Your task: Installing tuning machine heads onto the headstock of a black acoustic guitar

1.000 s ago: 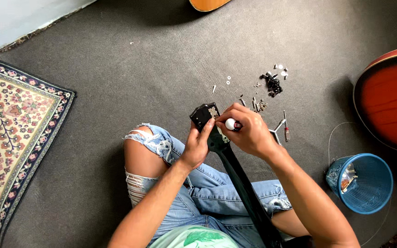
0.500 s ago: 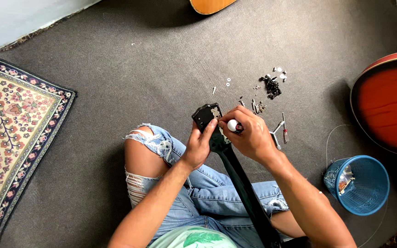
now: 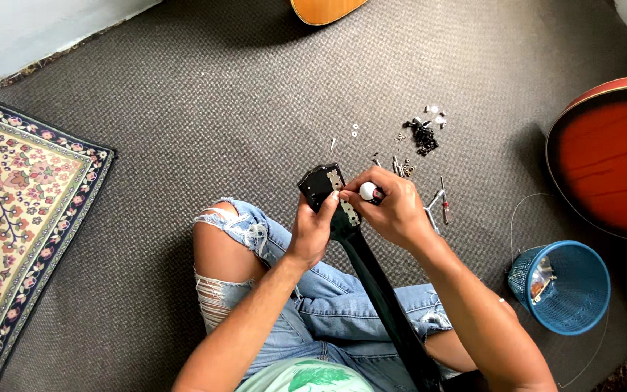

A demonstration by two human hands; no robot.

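Little has shifted: left hand (image 3: 312,231) grips the black guitar headstock (image 3: 321,185), right hand (image 3: 393,210) pinches a white-knobbed tuner (image 3: 368,192), loose hardware (image 3: 421,136) remaining on the carpet.

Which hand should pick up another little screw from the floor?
Probably the right hand: the small screws lie on the carpet just beyond it, while the left hand grips the guitar's head, steadying it.

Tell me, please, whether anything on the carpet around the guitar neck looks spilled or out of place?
Yes. Small screws and hardware lie scattered loose on the grey carpet beyond the black headstock, not gathered in any container. A thin wire trails loose across the carpet beside the blue basket.
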